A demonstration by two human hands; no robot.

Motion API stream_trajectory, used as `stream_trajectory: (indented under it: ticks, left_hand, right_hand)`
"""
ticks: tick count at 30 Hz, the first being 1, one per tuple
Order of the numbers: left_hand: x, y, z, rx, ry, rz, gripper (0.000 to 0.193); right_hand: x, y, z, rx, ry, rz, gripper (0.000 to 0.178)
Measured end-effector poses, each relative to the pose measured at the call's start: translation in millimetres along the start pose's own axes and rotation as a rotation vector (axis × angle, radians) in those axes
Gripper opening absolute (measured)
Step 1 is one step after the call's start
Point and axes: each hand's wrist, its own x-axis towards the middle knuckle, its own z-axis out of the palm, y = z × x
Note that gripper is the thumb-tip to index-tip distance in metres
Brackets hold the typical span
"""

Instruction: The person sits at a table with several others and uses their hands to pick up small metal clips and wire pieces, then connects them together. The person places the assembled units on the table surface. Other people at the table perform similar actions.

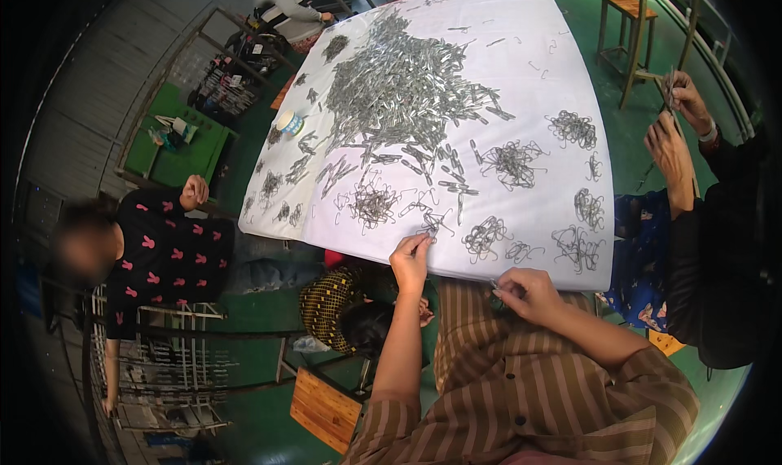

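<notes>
My left hand [410, 263] is at the table's front edge, thumb and fingers pinched together at a small cluster of bent wire hooks [434, 223]. What sits between those fingertips is too small to make out. Farther right, my right hand [531, 296] is closed just off the edge, over my lap, with a small dark wire-like piece at its fingertips. Loose piles of wire hooks lie nearby: one pile [375, 207] left of my left hand, another pile [485, 238] between my hands. Beyond them spreads a large heap of flat metal clips [399, 86].
The white-covered table [521, 66] carries more hook piles [513, 163] and a small tub [289, 123]. A person in a patterned black shirt [175, 253] is at left; another person's hands [676, 127] work at right. Wooden stools [326, 406] stand around.
</notes>
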Motion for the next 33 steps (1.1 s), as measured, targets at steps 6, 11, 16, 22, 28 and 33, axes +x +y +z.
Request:
stream_trajectory:
  ticks: [6,11,16,22,28,33]
  left_hand:
    - [1.0,0.8,-5.2,-0.407,-0.009,-0.372,0.01]
    - [8.2,-18.4,-8.0,-0.247,-0.103,-0.414,0.017]
    - [14.8,-15.2,-9.1,-0.162,-0.142,-0.434,0.021]
    - [16.5,-12.2,-11.0,-0.216,-0.211,-0.545,0.025]
    - [23.1,-9.1,-6.8,-0.288,-0.188,-0.564,0.022]
    - [18.7,31.5,-16.9,-0.506,-0.31,-0.498,0.016]
  right_hand:
    - [2.4,2.2,2.6,-0.009,-0.018,0.025,0.011]
    - [2.0,5.9,7.8,0.001,-0.018,0.027,0.012]
    - [1.0,7.3,8.6,-0.004,-0.017,0.033,0.012]
    - [0.9,8.9,9.1,-0.017,-0.009,0.045,0.011]
    - [0.5,16.9,12.4,0.0,-0.027,0.037,0.01]
    - [1.3,17.6,12.6,0.006,-0.016,0.037,0.009]
